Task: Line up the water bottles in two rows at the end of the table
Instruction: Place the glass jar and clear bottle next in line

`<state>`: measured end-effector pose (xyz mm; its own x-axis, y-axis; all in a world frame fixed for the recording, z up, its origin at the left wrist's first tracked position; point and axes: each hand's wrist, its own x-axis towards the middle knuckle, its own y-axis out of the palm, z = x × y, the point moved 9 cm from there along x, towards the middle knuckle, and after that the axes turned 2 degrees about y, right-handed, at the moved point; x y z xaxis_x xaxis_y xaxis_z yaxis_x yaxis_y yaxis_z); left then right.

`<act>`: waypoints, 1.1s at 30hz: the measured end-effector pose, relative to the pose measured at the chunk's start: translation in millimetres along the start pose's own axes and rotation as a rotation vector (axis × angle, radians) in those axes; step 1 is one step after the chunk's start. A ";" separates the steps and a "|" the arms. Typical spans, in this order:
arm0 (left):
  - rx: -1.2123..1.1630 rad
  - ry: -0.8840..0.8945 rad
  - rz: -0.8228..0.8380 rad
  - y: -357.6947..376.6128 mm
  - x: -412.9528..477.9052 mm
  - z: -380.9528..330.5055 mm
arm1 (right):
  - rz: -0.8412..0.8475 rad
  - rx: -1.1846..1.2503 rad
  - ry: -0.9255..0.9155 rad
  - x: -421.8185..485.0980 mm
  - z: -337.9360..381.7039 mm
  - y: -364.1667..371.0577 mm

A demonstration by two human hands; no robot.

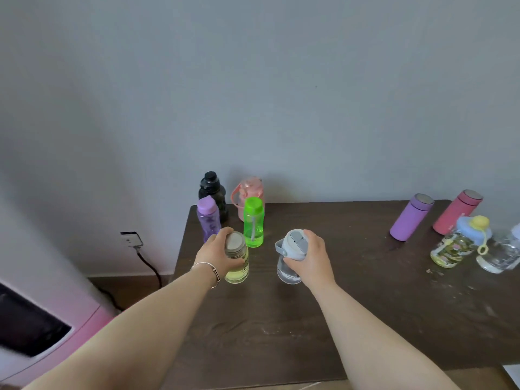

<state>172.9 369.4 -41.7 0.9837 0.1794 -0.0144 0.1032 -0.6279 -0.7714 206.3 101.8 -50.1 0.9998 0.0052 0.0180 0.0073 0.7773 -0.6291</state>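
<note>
1. Meanwhile, at the left end of the dark desk point(351, 319), the left hand point(218, 253) was clamped around the cap end of a yellow bottle point(237, 270), and the right hand point(311, 258) gripped the grey lid of a clear bottle point(287, 270).
2. Four bottles already stood in two pairs behind them: black point(212, 192) and pink point(249, 194) at the back, purple point(208, 218) and green point(253, 222) in front.
3. Well apart at the right waited a purple flask point(410, 216), a red flask point(457, 211), a patterned bottle point(455, 247) and a clear jug point(501, 253).
4. Judged from here, the risk was a knuckle or bottle knocking the purple or green bottle over, since the yellow bottle sat just beside both.
</note>
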 end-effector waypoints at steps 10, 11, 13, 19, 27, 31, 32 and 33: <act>0.008 -0.079 -0.006 -30.5 12.4 70.3 | 0.069 -0.042 -0.053 10.1 46.1 70.7; 0.010 -0.082 -0.005 -29.2 13.9 73.3 | 0.078 -0.049 -0.055 12.6 46.7 76.2; 0.012 -0.086 0.002 -25.6 17.5 78.5 | 0.094 -0.062 -0.061 17.5 46.8 86.6; 0.017 -0.099 0.041 -12.3 28.3 88.9 | 0.116 -0.071 -0.064 25.6 41.8 109.3; 0.024 -0.093 0.066 2.0 35.6 90.4 | 0.149 -0.089 -0.104 27.8 41.5 125.8; 0.025 -0.095 0.060 3.6 38.5 91.6 | 0.165 -0.091 -0.122 28.2 38.6 129.6; 0.025 -0.097 0.061 4.2 39.4 91.9 | 0.167 -0.095 -0.124 28.1 37.2 130.0; 0.025 -0.100 0.063 4.9 40.3 92.3 | 0.166 -0.096 -0.121 28.3 35.6 130.1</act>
<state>199.4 443.4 -104.8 0.9682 0.2158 -0.1262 0.0367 -0.6218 -0.7823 235.0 225.4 -103.8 0.9780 0.2085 -0.0022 -0.1500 0.6963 -0.7019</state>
